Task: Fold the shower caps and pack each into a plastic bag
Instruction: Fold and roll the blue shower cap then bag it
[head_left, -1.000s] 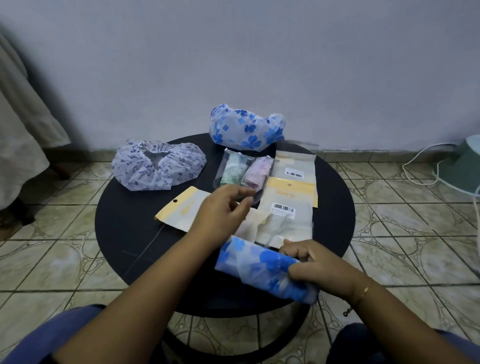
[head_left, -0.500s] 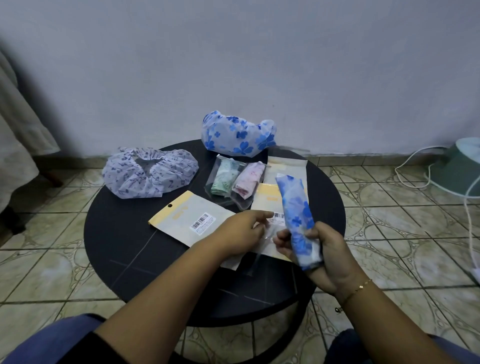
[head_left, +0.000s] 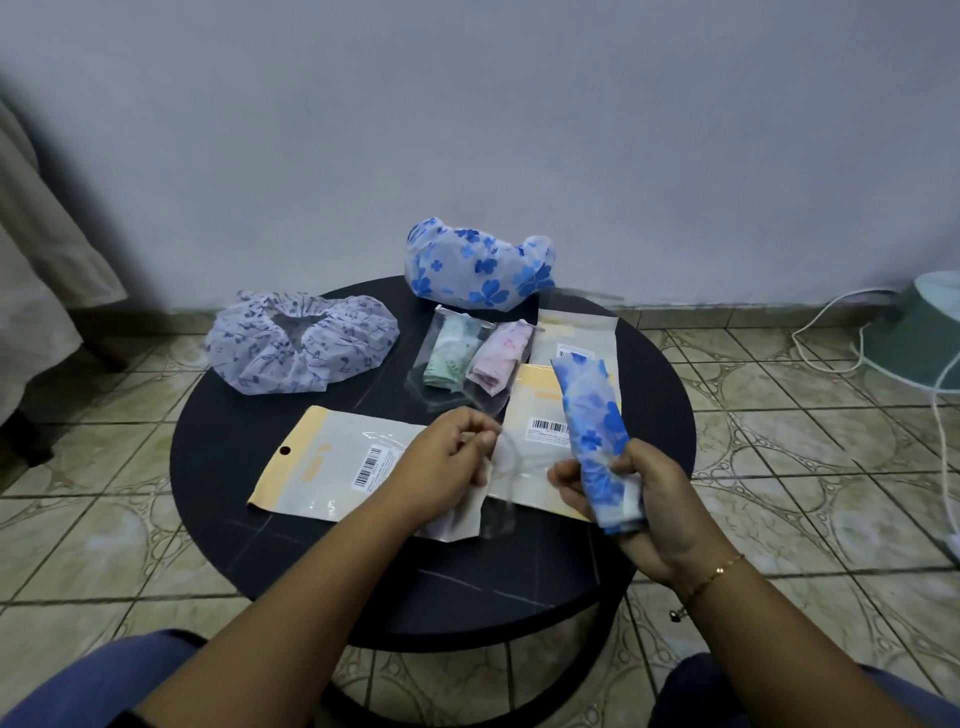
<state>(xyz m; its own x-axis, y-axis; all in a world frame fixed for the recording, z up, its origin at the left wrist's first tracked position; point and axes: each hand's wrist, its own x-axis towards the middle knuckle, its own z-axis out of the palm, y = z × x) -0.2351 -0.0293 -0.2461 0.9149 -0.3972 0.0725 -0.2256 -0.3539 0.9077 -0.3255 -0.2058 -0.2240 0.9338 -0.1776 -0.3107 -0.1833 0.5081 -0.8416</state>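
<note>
Over a round black table (head_left: 218, 467), the left hand (head_left: 447, 462) pinches the mouth of a clear bag (head_left: 501, 470), its outline hard to trace against the packets beneath. The right hand (head_left: 631, 499) grasps a folded blue-flowered cap (head_left: 592, 415), upright, its lower end hidden in the fist.

I see both forearms reaching forward from the lower edge of view. My left hand (head_left: 451, 457) is palm-down, its fingers curled, thumb and fingertips pinching a clear plastic bag (head_left: 506, 467). My right hand (head_left: 631, 499) is held upright, fingers wrapped around the folded shower cap (head_left: 597, 431). A thin bracelet (head_left: 709, 577) circles the right wrist.
</note>
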